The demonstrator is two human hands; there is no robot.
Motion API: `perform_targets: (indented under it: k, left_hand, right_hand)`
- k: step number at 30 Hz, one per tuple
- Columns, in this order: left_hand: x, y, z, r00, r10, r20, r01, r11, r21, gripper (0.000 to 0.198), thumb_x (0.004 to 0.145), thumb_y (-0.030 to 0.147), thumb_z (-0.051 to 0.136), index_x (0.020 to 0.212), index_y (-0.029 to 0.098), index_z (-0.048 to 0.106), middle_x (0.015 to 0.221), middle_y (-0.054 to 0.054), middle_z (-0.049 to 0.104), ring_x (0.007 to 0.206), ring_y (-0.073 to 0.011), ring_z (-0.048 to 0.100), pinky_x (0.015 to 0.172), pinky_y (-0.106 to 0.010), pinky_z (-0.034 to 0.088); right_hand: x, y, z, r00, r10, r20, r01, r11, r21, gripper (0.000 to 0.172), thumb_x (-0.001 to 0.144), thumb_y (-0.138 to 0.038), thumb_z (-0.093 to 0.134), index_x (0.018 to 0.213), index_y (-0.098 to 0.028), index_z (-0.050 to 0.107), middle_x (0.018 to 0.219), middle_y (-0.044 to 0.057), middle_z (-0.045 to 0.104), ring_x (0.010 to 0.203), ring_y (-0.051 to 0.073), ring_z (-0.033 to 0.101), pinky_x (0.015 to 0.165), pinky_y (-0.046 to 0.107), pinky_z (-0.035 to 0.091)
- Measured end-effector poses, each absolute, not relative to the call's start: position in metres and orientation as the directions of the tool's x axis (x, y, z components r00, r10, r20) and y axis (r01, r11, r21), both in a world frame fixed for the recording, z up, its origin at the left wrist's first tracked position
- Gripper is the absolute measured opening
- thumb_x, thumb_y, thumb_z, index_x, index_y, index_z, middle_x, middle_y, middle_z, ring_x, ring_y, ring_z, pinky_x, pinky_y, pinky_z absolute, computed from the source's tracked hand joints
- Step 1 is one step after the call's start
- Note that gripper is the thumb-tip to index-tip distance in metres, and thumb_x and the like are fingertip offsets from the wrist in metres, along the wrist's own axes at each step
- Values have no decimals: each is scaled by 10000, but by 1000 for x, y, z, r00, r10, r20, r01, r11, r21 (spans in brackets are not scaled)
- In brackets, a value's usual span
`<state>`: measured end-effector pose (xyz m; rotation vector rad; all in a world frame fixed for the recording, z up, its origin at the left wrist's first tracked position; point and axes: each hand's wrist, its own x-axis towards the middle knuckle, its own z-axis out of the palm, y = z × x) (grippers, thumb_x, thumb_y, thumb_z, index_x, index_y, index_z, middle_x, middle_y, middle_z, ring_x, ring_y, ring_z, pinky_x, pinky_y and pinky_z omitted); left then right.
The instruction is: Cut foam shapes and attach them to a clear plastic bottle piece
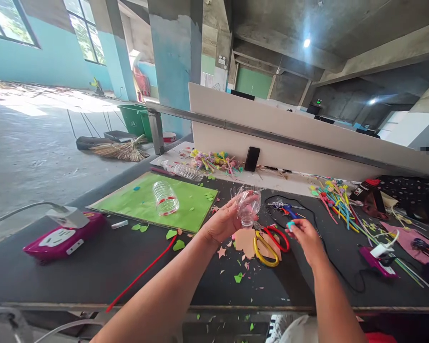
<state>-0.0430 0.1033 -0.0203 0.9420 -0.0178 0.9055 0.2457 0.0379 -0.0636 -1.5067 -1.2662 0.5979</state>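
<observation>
My left hand (223, 221) grips the cut-off top of a clear plastic bottle (249, 205), its neck pointing down. Between the thumb and fingers of my right hand (307, 238) is a small turquoise piece (291, 226), too small to make out fully; hand and bottle top are apart. Below them on the dark table lie scissors (266, 255) with one yellow and one red handle, partly over peach-coloured sheet pieces (245, 242). A glue gun (289, 211) with a blue body lies behind my right hand. Another cut clear bottle section (165, 199) rests on the green sheet (121, 202).
Purple power strips sit at the left (64, 238) and right (379, 262). Bundles of coloured stems lie at the back (214, 162) and right (338, 197). A phone (252, 158) leans on the partition (271, 124). A red stem (143, 274) and paper scraps lie in front.
</observation>
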Motion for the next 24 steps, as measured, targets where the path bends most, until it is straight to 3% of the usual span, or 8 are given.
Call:
perform_targets:
  k: [2, 3, 5, 7, 11, 14, 18, 24]
  left_hand:
    - [-42, 101, -20, 638, 690, 342, -668, 276, 691, 640, 745, 440, 745, 1325, 254, 549, 1510, -130, 397, 958, -196, 652, 856, -343, 518]
    - [-41, 100, -20, 635, 702, 321, -663, 282, 694, 624, 747, 435, 744, 1314, 252, 560, 1486, -129, 430, 968, -205, 651, 850, -345, 520]
    - [-38, 98, -21, 632, 720, 287, -647, 285, 708, 588, 752, 412, 745, 1292, 248, 581, 1429, -124, 498, 981, -222, 652, 834, -344, 521]
    - [-35, 98, -24, 633, 728, 262, -628, 285, 725, 550, 760, 372, 745, 1275, 245, 598, 1350, -116, 570, 980, -227, 655, 828, -341, 517]
    - [-29, 100, -34, 642, 728, 241, -590, 269, 761, 510, 778, 287, 737, 1270, 248, 607, 1234, -96, 644, 978, -207, 650, 844, -323, 502]
    - [-26, 99, -40, 670, 708, 225, -548, 266, 793, 516, 782, 264, 735, 1279, 246, 599, 1243, -98, 641, 991, -206, 644, 845, -319, 498]
    - [-24, 96, -42, 735, 643, 215, -491, 286, 823, 527, 804, 290, 717, 1309, 255, 573, 1247, -101, 643, 1024, -215, 644, 846, -310, 487]
    - [-23, 90, -38, 837, 479, 263, -428, 276, 861, 727, 700, 283, 808, 1363, 216, 517, 1235, -122, 649, 1127, -266, 606, 992, -373, 411]
  right_hand:
    - [254, 27, -56, 337, 929, 156, 212, 86, -974, 217, 817, -374, 584, 992, -246, 578, 835, 36, 720, 725, 200, 701, 747, 419, 585]
    - [258, 22, -52, 328, 942, 69, 8, 70, -998, 233, 787, -333, 630, 999, -248, 588, 810, 22, 715, 694, 179, 692, 729, 388, 593]
    - [261, 15, -47, 255, 964, -71, -322, 16, -946, 297, 741, -255, 689, 1030, -251, 620, 794, -1, 702, 663, 146, 673, 678, 317, 595]
    - [260, 10, -44, 184, 974, -134, -489, -27, -872, 308, 755, -232, 698, 1059, -253, 651, 810, -6, 696, 670, 128, 664, 647, 276, 588]
    - [244, 4, -38, 133, 983, -129, -578, -29, -816, 257, 807, -266, 693, 1064, -272, 683, 896, 7, 703, 741, 131, 654, 620, 261, 562]
    - [230, -1, -30, 102, 993, -64, -603, 11, -798, 262, 797, -266, 724, 1056, -292, 690, 917, 0, 694, 696, 104, 603, 550, 218, 502]
    - [221, -6, -20, 53, 998, 19, -696, 51, -717, 270, 802, -211, 737, 1056, -291, 691, 942, -11, 697, 669, 63, 553, 568, 178, 471]
    - [221, -6, -17, 66, 994, 89, -651, 111, -751, 267, 796, -193, 733, 1055, -244, 690, 975, 25, 699, 717, 84, 577, 603, 189, 498]
